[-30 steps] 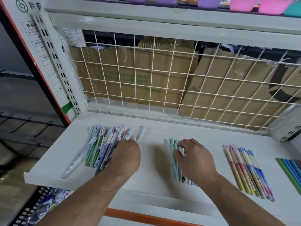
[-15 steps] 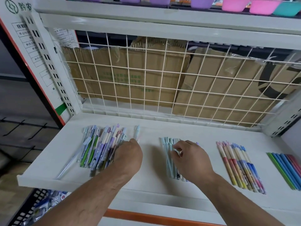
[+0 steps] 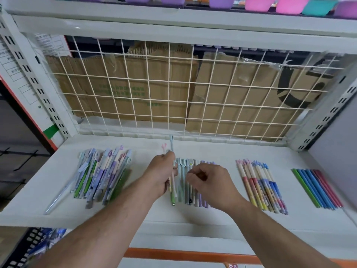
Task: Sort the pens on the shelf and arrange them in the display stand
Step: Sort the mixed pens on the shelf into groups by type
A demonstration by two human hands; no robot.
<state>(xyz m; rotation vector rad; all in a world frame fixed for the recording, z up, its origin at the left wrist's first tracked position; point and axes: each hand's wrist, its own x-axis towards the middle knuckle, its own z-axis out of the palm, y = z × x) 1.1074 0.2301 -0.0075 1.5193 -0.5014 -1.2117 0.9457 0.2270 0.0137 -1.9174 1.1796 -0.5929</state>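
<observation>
Pastel pens (image 3: 171, 145) now lifted in left hand (image 3: 160, 171), right hand (image 3: 210, 182) curled, grip unclear.

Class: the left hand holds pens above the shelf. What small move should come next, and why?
Probably lay the held pens down at the left edge of the middle row. The left hand grips them right beside that row, away from the mixed heap, and the right hand is at the row.
</observation>
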